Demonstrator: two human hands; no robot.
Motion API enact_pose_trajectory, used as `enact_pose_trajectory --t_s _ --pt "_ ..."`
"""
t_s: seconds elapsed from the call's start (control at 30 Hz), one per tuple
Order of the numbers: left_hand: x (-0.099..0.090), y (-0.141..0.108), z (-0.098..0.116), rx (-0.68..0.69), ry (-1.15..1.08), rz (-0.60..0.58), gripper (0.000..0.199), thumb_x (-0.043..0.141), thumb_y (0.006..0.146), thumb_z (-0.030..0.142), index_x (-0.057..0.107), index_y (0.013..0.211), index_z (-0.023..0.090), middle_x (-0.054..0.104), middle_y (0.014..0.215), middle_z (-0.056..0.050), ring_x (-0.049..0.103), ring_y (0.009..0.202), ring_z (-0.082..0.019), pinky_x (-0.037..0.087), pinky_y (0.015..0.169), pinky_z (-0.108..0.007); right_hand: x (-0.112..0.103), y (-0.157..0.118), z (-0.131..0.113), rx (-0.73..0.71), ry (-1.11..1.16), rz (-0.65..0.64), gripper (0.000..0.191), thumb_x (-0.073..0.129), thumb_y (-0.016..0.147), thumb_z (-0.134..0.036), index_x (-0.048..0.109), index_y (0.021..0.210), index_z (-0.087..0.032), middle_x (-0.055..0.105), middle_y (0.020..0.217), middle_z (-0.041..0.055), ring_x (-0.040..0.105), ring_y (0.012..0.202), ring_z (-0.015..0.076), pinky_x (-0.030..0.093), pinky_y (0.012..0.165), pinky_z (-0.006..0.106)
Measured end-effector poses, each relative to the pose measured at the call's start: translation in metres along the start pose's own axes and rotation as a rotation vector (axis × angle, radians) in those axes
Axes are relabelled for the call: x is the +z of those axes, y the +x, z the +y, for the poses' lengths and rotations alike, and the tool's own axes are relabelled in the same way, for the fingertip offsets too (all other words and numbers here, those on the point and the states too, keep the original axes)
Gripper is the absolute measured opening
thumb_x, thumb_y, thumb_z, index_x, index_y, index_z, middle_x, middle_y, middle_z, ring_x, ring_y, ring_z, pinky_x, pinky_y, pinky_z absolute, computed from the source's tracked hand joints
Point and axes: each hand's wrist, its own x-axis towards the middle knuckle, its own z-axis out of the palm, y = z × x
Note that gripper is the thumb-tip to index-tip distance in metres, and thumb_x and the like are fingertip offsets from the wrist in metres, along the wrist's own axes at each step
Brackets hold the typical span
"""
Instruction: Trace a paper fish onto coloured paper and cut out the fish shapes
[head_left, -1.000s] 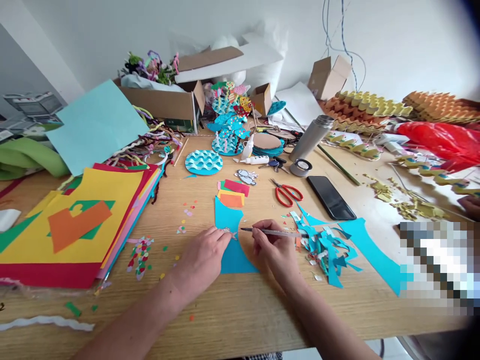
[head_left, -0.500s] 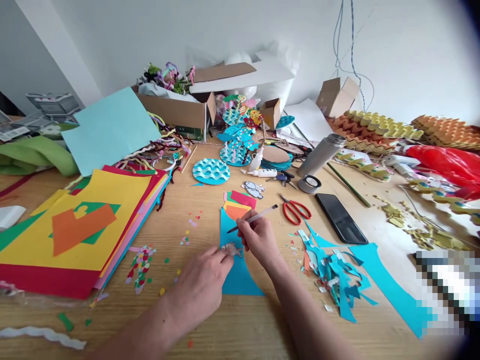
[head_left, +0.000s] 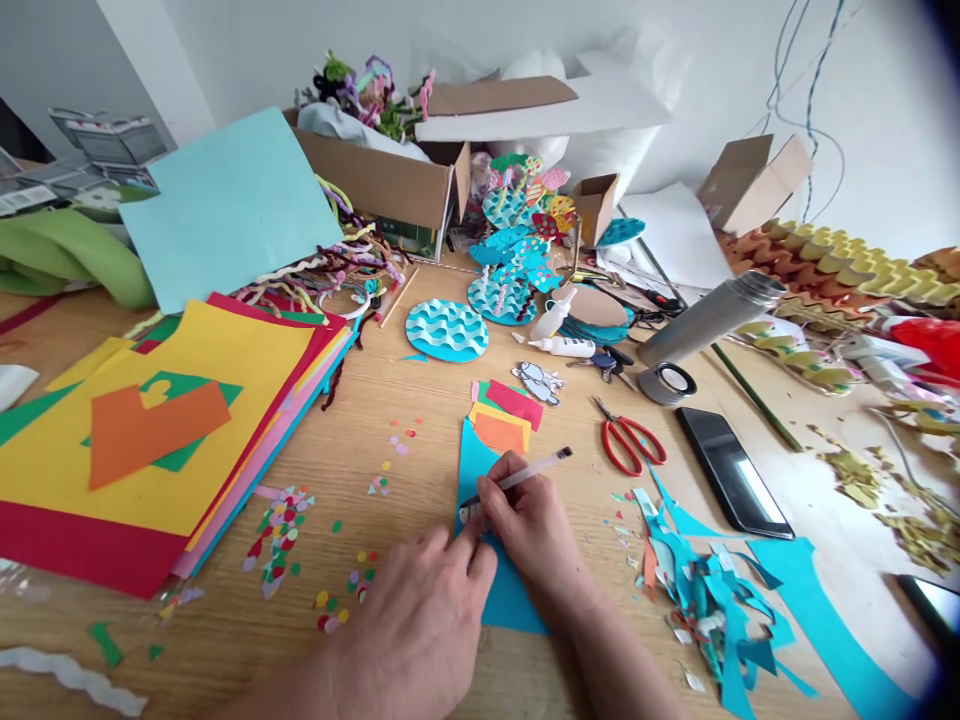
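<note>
My right hand (head_left: 536, 520) grips a pen (head_left: 529, 468) with a clear barrel, its dark tip pointing down and left. The tip is at the edge of a small grey paper fish cutout (head_left: 466, 513). My left hand (head_left: 427, 600) pins this cutout down with closely held fingertips, which hide most of it. Beneath both hands lies a bright blue paper sheet (head_left: 514, 600). Small red, orange and yellow paper pieces (head_left: 501, 433) lie at its far end. Beyond them is another grey animal cutout (head_left: 538, 382).
Red-handled scissors (head_left: 630, 445), a phone (head_left: 733, 470) and blue paper scraps (head_left: 720, 600) lie to the right. Behind them a metal flask (head_left: 712, 318) leans beside glue bottles (head_left: 566, 346). Coloured sheets (head_left: 52, 490) are stacked left, near paper dots (head_left: 281, 535).
My view has shifted, so the table's things appear displaced. The pen tip has come down to the fish cutout from above it. My left fingers now cover more of the cutout.
</note>
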Motion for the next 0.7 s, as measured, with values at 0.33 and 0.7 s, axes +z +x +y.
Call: enact_pose_trajectory --t_s 0.33,0.7 --pt "0.0002 -0.0012 0.0005 -0.002 0.107 -0.058 0.039 0.041 0.076 0.009 0.046 0.113 0.019 0.064 0.101 -0.011 0.062 0.056 -0.019 0.047 0.05 -0.03 -0.0004 -0.0018 -0.0039 -0.015 -0.094 0.008 0.019 0.054 0.082 -0.022 0.046 0.065 -0.021 0.058 0.05 -0.0038 0.055 0.042 0.0108 0.038 0.041 0.019" --pt "-0.0006 -0.0021 -0.002 0.0 0.068 -0.029 0.043 0.042 0.073 0.008 0.046 0.115 0.017 0.064 0.094 -0.009 0.061 0.054 -0.019 0.048 0.048 -0.03 0.0015 -0.0042 -0.007 -0.066 -0.164 0.024 0.021 0.052 0.084 -0.023 0.048 0.064 -0.021 0.06 0.052 -0.003 0.057 0.045 0.0107 0.04 0.043 0.019"
